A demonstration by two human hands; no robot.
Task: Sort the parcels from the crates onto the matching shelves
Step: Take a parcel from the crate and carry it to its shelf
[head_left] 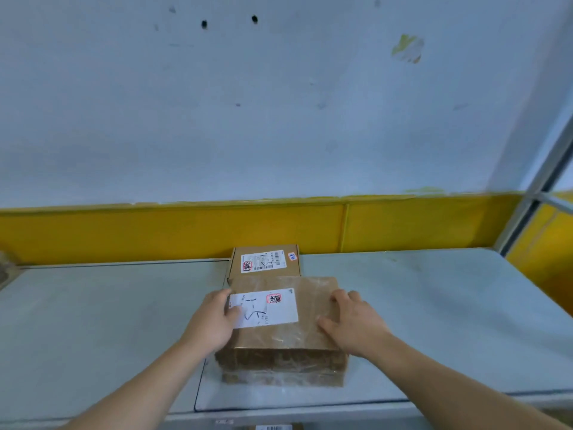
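Head view: the taped parcel [280, 321] sits on the grey shelf [434, 305], its far edge just beside or touching the smaller parcel [263, 262], which stands against the yellow back board [155, 231]. The likeliest slip is pushing too far. If the hands drive the near box further in, it would shove or ride up on the small one and cover its label. The glossy wrap looks slick, so a flat palm may slide across the top instead of moving the box. The near face stands close to the front lip of the shelf, so letting go while it is skewed could leave it overhanging. A mismatch is also possible: the handwritten marks on the white label [263, 308] are partly under a thumb and too blurred to read, so I cannot tell whether this shelf is the right one.

The left hand [214, 321] holds the parcel's left edge, with the thumb lying on the label and the fingers apparently curled over the side. The right hand [353, 324] lies flat on the right part of the top, fingers spread and nearly straight, pressing rather than grasping.
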